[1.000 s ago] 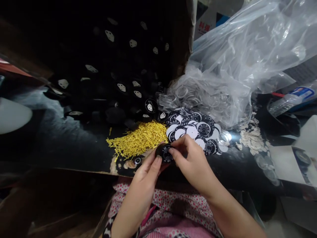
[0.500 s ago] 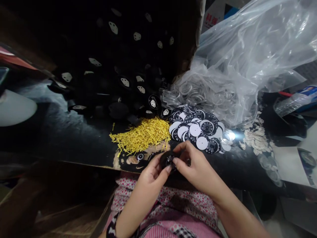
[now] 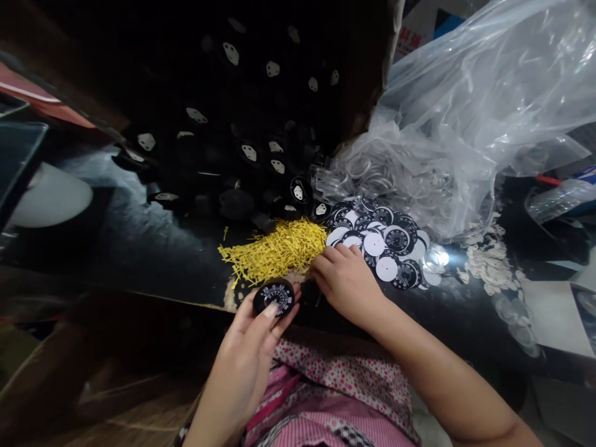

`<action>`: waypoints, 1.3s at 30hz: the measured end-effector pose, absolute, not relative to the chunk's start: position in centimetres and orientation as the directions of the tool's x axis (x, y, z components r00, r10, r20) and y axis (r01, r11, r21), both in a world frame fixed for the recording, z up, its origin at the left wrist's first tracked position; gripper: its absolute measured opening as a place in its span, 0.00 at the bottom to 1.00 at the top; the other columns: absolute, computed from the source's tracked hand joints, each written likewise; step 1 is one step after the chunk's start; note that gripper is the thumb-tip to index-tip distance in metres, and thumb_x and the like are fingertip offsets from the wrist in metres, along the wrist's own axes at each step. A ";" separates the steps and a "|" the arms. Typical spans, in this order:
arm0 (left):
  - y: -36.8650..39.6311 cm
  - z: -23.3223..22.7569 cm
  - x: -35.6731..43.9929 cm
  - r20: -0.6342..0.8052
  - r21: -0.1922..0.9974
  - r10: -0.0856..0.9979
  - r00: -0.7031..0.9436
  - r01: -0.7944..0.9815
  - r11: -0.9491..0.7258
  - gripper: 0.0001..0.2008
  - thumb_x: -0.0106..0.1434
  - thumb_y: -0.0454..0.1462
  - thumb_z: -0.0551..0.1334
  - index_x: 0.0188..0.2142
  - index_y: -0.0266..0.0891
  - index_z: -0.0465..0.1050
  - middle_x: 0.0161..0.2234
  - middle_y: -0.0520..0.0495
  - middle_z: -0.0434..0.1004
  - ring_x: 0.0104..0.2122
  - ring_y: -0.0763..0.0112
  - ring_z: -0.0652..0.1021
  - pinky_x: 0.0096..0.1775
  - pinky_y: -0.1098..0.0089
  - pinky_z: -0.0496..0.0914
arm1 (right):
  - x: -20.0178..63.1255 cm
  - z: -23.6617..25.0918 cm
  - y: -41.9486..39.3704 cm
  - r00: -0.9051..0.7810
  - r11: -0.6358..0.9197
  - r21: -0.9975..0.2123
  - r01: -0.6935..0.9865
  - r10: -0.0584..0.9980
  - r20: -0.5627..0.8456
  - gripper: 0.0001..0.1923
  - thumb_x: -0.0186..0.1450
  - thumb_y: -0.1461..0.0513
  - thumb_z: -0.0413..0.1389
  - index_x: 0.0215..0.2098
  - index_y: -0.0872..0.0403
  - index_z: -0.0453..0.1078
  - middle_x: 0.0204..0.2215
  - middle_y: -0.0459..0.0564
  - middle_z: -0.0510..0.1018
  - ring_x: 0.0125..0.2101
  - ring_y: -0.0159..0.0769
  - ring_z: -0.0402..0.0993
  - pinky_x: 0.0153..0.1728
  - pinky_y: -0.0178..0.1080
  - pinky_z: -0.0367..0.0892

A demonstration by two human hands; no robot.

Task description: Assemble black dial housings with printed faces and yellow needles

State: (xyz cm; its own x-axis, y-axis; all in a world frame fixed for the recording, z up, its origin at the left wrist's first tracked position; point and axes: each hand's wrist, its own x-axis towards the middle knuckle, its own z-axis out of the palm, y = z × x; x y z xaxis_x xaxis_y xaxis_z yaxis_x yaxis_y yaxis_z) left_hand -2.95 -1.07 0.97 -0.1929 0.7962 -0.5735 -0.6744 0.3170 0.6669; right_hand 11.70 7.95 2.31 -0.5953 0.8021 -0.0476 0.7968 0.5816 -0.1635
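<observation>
My left hand [image 3: 251, 347] holds a round black dial housing [image 3: 274, 296] with a printed face, thumb across its lower edge. My right hand [image 3: 344, 282] has left it and rests on the dark table, fingertips at the edge of the heap of small yellow pointers [image 3: 274, 248]; whether it pinches one is hidden. Just right of that hand lies a pile of black-and-white dial discs [image 3: 388, 245].
A dark cardboard box [image 3: 261, 124] full of black housings lies open at the back. A clear plastic bag [image 3: 465, 112] of transparent rings sits at the right. White scraps [image 3: 484, 264] and clear lenses lie farther right. A white round object [image 3: 51, 195] is at the left.
My hands have parted. The left one keeps the black housing and moved left and down; the right one let go of it and reached forward to the yellow pointers.
</observation>
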 end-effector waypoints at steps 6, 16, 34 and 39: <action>-0.5 1.3 -2.3 -0.503 0.671 0.837 -0.214 -0.708 0.222 0.16 0.64 0.37 0.63 0.52 0.42 0.73 0.53 0.44 0.77 0.57 0.58 0.73 0.60 0.58 0.66 | 12.1 2.3 7.4 -0.506 0.488 -0.205 0.848 0.861 -0.046 0.09 0.71 0.60 0.51 0.39 0.53 0.71 0.37 0.50 0.77 0.39 0.43 0.69 0.39 0.44 0.55; -0.6 1.3 -2.0 -0.544 0.642 0.817 -0.191 -0.722 0.259 0.14 0.65 0.39 0.62 0.51 0.45 0.74 0.55 0.44 0.76 0.60 0.57 0.70 0.60 0.58 0.66 | 10.5 2.6 7.6 -0.558 0.535 -0.225 0.814 0.829 -0.046 0.10 0.70 0.60 0.51 0.35 0.55 0.71 0.35 0.52 0.78 0.37 0.43 0.71 0.38 0.44 0.57; 1.8 1.5 -0.7 -0.480 0.742 0.850 -0.217 -0.617 0.262 0.17 0.58 0.40 0.69 0.46 0.43 0.73 0.47 0.46 0.81 0.53 0.54 0.76 0.56 0.56 0.69 | 12.9 5.0 5.0 -0.387 0.317 -0.759 0.569 0.917 0.093 0.06 0.68 0.64 0.54 0.35 0.53 0.72 0.33 0.48 0.75 0.36 0.35 0.70 0.41 0.40 0.63; 1.8 1.0 0.0 -0.520 0.715 0.828 -0.208 -0.637 0.289 0.19 0.54 0.37 0.71 0.45 0.42 0.75 0.43 0.47 0.82 0.49 0.58 0.79 0.53 0.60 0.72 | 12.6 4.9 4.6 -0.330 0.288 -0.854 0.434 0.932 0.146 0.04 0.66 0.65 0.56 0.33 0.53 0.71 0.32 0.46 0.73 0.35 0.34 0.70 0.39 0.39 0.65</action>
State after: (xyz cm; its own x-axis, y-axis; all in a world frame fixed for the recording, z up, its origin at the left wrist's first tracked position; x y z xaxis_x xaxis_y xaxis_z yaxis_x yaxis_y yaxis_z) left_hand 0.03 1.84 1.03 -0.2084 0.8282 -0.5202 -0.6365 0.2890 0.7151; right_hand 12.63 4.60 4.89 -0.3305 0.9325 0.1460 0.4344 0.2876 -0.8536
